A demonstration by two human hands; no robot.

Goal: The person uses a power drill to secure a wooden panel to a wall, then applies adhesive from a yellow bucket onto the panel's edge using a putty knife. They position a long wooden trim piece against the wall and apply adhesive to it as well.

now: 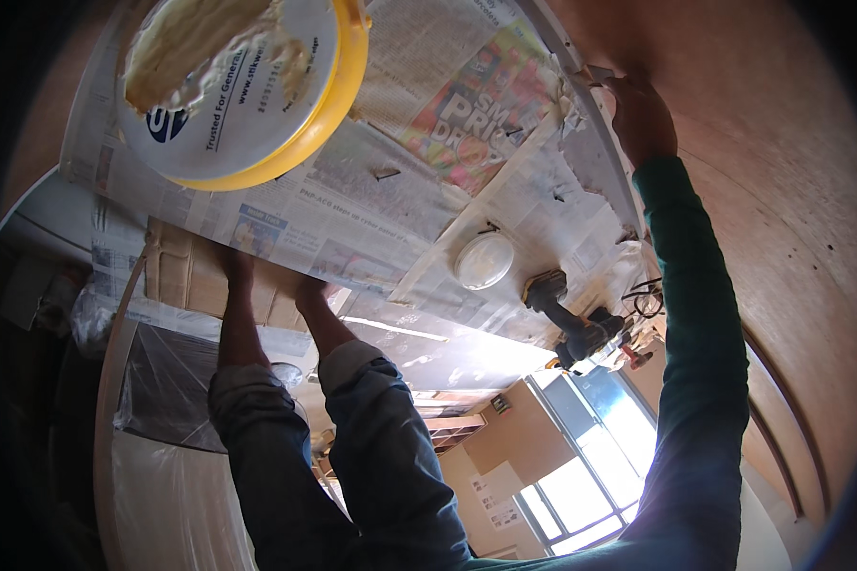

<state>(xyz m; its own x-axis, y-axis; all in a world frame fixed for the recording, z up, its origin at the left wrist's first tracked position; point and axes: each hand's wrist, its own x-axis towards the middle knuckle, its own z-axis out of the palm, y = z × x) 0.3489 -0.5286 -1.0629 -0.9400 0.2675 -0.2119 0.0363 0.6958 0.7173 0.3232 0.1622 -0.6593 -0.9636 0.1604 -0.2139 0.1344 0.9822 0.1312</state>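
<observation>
My right hand (643,119), at the end of a green sleeve, reaches to the upper right. Its fingers are closed on a small flat piece (595,74), greyish-brown, whose exact kind I cannot make out. That piece is at the curved edge strip (586,105) between the newspaper-covered surface and a bare wood panel (771,162). My left hand is out of view. At the upper left is a round tub (348,71) with a yellow rim and a white face, smeared with thick cream-coloured paste (195,48).
Newspaper sheets (352,205) cover the surface. On them lie a round white lid-like disc (484,262) and a cordless power drill (571,324), beside torn paper and cables. My bare legs (243,319) in rolled-up jeans stand by brown cardboard (176,271). A bright window (581,476) shows beyond.
</observation>
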